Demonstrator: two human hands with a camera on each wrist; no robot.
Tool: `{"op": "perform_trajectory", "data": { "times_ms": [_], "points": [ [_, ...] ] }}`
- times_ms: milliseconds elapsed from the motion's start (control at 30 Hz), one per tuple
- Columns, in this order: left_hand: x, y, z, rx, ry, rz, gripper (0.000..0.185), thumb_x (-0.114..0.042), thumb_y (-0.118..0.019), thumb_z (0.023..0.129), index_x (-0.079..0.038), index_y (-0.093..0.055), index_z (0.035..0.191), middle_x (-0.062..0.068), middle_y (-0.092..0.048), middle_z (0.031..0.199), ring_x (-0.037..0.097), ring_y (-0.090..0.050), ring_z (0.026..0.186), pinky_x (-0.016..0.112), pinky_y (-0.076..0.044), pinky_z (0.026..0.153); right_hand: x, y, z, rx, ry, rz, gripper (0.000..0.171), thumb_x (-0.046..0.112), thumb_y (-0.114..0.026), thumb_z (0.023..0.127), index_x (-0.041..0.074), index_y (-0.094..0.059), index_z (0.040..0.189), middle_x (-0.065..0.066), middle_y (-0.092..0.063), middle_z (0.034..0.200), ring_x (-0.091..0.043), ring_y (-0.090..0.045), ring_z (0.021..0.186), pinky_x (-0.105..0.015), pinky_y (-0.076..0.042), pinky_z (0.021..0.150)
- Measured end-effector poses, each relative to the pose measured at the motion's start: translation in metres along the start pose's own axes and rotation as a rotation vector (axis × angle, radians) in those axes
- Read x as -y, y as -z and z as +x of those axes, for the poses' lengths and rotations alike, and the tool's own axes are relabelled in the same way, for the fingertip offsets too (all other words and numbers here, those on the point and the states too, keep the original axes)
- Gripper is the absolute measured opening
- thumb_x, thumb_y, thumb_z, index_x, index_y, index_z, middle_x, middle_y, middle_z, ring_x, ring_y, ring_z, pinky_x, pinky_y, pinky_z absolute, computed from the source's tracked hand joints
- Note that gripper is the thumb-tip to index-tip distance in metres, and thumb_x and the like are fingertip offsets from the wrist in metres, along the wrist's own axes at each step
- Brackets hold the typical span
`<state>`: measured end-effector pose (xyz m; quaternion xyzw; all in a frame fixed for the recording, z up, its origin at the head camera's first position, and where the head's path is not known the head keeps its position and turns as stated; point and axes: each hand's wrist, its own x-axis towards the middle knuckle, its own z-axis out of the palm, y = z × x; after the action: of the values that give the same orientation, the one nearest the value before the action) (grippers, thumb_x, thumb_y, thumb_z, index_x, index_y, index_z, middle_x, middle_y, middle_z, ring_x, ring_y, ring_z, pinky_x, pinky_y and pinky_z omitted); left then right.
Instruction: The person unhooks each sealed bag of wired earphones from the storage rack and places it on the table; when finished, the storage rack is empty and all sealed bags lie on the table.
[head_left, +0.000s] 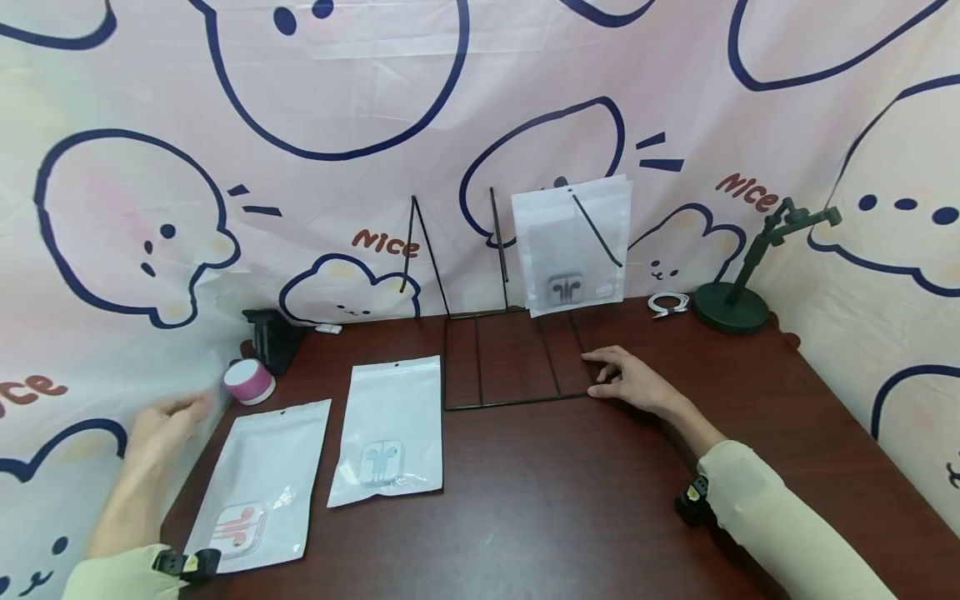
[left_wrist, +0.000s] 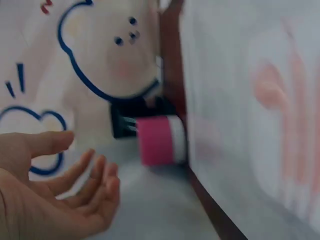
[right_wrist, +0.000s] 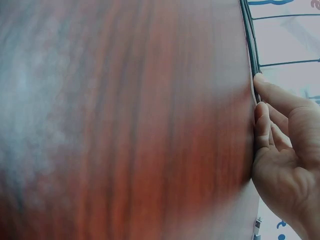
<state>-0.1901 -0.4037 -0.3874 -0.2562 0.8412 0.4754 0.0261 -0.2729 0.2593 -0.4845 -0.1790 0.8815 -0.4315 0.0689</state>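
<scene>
A black wire rack (head_left: 517,358) stands at the back middle of the dark wooden table (head_left: 570,500), its hooks rising against the cloth. One white earphone pouch (head_left: 573,246) hangs on the right hook. Two more pouches lie flat at the front left: one with pale earphones (head_left: 388,429), one with pink earphones (head_left: 258,487). My right hand (head_left: 630,382) rests on the table at the rack base's front right corner, relaxed fingers (right_wrist: 272,107) touching the wire (right_wrist: 249,50). My left hand (head_left: 161,429) hovers off the table's left edge, open and holding nothing (left_wrist: 75,190).
A small pink speaker (head_left: 249,382) and a black holder (head_left: 272,337) sit at the back left, close to my left hand. A coiled white cable (head_left: 667,304) and a black round-based stand (head_left: 731,304) occupy the back right. Printed cloth walls surround the table.
</scene>
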Motion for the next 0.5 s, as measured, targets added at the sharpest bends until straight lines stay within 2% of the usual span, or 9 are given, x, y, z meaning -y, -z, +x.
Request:
{"op": "perform_trajectory", "data": {
  "times_ms": [100, 167, 233, 300, 333, 400, 500],
  "points": [
    [-0.028, -0.012, -0.012, 0.026, -0.152, 0.022, 0.080, -0.056, -0.054, 0.103, -0.003, -0.035, 0.160, 0.028, -0.026, 0.166, 0.048, -0.032, 0.144, 0.073, -0.025, 0.116, 0.001, 0.002, -0.002, -0.001, -0.003, 0.005, 0.064, 0.018, -0.080, 0.093, 0.003, -0.054, 0.149, -0.019, -0.049, 0.142, -0.021, -0.058, 0.099, -0.029, -0.050, 0.081],
    [-0.044, -0.024, -0.017, 0.079, -0.269, 0.037, 0.078, -0.056, -0.055, 0.103, -0.004, -0.039, 0.159, 0.027, -0.034, 0.162, 0.034, -0.051, 0.134, 0.070, -0.031, 0.115, 0.001, 0.002, -0.003, -0.001, -0.004, 0.008, 0.064, 0.018, -0.080, 0.093, 0.003, -0.054, 0.149, -0.019, -0.049, 0.142, -0.021, -0.058, 0.098, -0.029, -0.050, 0.080],
    [-0.058, -0.037, -0.020, 0.140, -0.363, 0.042, 0.077, -0.056, -0.056, 0.103, -0.005, -0.041, 0.158, 0.025, -0.042, 0.158, 0.016, -0.062, 0.117, 0.066, -0.036, 0.114, 0.000, 0.001, -0.003, 0.000, -0.004, 0.010, 0.064, 0.018, -0.080, 0.094, 0.003, -0.053, 0.150, -0.019, -0.049, 0.142, -0.022, -0.058, 0.099, -0.029, -0.049, 0.080],
    [-0.070, -0.051, -0.023, 0.196, -0.430, 0.033, 0.072, -0.052, -0.057, 0.104, -0.005, -0.042, 0.157, 0.023, -0.047, 0.155, 0.002, -0.062, 0.105, 0.064, -0.037, 0.114, 0.000, 0.001, -0.003, 0.002, 0.002, 0.012, 0.064, 0.018, -0.079, 0.094, 0.003, -0.053, 0.150, -0.020, -0.048, 0.142, -0.022, -0.058, 0.099, -0.028, -0.049, 0.080],
    [-0.075, -0.058, -0.023, 0.216, -0.449, 0.034, 0.071, -0.051, -0.057, 0.104, -0.006, -0.042, 0.157, 0.022, -0.049, 0.154, 0.001, -0.063, 0.104, 0.062, -0.039, 0.113, 0.000, 0.000, -0.003, 0.003, 0.005, 0.014, 0.064, 0.019, -0.079, 0.094, 0.003, -0.053, 0.150, -0.020, -0.048, 0.142, -0.022, -0.058, 0.099, -0.028, -0.049, 0.081],
    [-0.085, -0.074, -0.024, 0.254, -0.480, 0.020, 0.068, -0.048, -0.058, 0.105, -0.005, -0.043, 0.157, 0.023, -0.050, 0.153, 0.011, -0.065, 0.112, 0.064, -0.037, 0.115, 0.000, 0.000, -0.002, 0.006, 0.006, 0.016, 0.064, 0.019, -0.079, 0.094, 0.003, -0.052, 0.151, -0.019, -0.048, 0.142, -0.022, -0.058, 0.099, -0.028, -0.049, 0.081],
    [-0.098, -0.097, -0.021, 0.297, -0.494, 0.006, 0.063, -0.042, -0.059, 0.106, -0.004, -0.046, 0.154, 0.024, -0.051, 0.151, 0.035, -0.060, 0.126, 0.066, -0.034, 0.116, 0.001, 0.000, -0.001, 0.011, 0.005, 0.016, 0.064, 0.018, -0.079, 0.094, 0.003, -0.053, 0.150, -0.019, -0.049, 0.141, -0.021, -0.058, 0.099, -0.028, -0.049, 0.081]
  ]
}}
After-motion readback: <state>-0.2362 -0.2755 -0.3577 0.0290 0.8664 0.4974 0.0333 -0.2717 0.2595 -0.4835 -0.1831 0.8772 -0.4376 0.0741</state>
